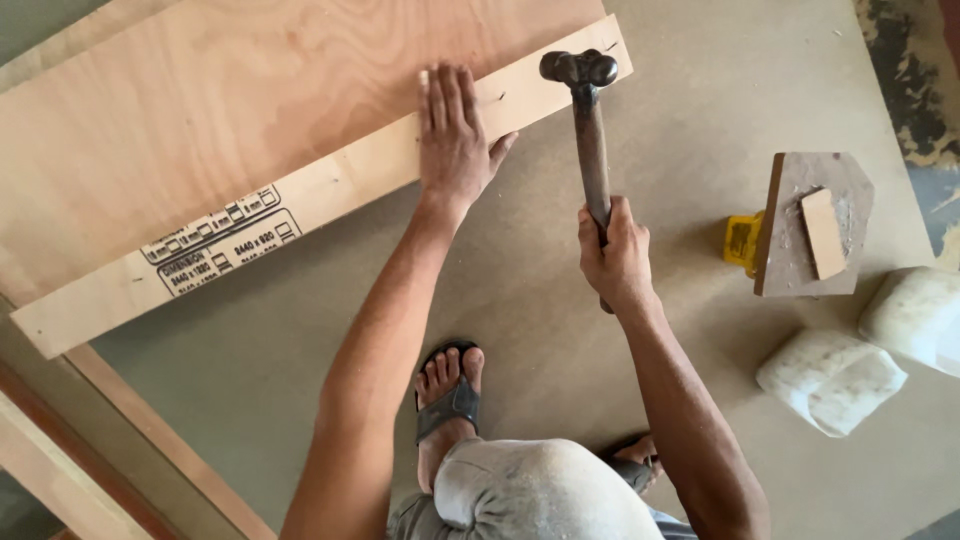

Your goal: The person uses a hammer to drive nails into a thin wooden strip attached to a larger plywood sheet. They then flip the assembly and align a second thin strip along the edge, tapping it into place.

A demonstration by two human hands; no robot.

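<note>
While the left hand (455, 130) lies flat and open on the pale plywood strip (300, 200), the right hand (615, 250) grips a dark-headed wooden hammer (590, 120); two white plastic jugs (830, 380) sit lower right.

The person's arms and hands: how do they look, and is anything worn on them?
Both arms are bare up to where the picture ends, with no sleeves in view. The left hand and the right hand wear no gloves, and no ring, watch or bracelet shows. The forearms are lean. The nails look short; finer marks are too small to tell.

Soft, even daylight, faint shadows under the arms, no glare; the view is sharp throughout.
</note>
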